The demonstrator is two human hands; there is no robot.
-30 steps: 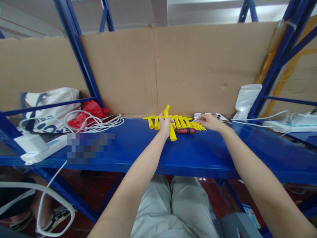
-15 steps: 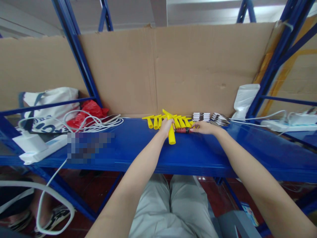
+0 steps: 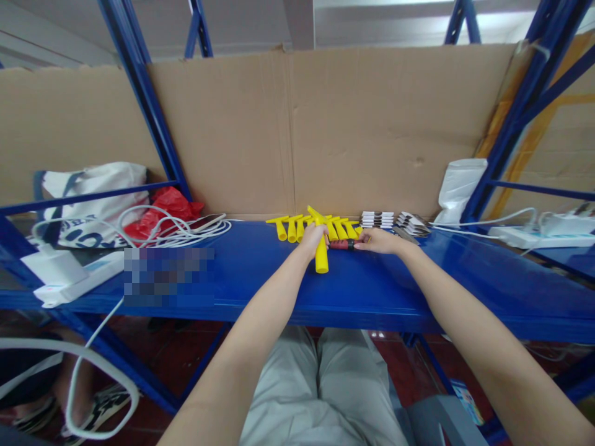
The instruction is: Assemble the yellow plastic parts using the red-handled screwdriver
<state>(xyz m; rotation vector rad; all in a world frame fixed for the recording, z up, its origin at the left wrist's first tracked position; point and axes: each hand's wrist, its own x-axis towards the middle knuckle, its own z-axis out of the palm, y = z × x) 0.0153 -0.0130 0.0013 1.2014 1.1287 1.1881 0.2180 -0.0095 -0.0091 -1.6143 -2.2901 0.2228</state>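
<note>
My left hand (image 3: 315,238) is closed around a yellow T-shaped plastic handle (image 3: 321,261), its round lower end pointing toward me and its crosspiece at the far side. Just to the right, a red-and-black screwdriver (image 3: 341,244) lies sideways, its tip hidden by my left hand and the yellow handle. The fingers of my right hand (image 3: 375,240) pinch its black right end. Behind both hands, several more yellow T-shaped handles (image 3: 292,231) are lined up in a row on the blue shelf (image 3: 260,272).
Stacks of small white-and-black packets (image 3: 377,219) lie right of the row, near a white pouch (image 3: 460,189). Coiled white cables (image 3: 195,232), a red plastic bag (image 3: 162,214) and a white tote bag (image 3: 97,204) are on the left. Cardboard (image 3: 362,130) stands behind.
Both hands keep their holds and have barely moved. The yellow handle has shifted very slightly, and the fingers of my right hand have rolled a little at the screwdriver's end.
</note>
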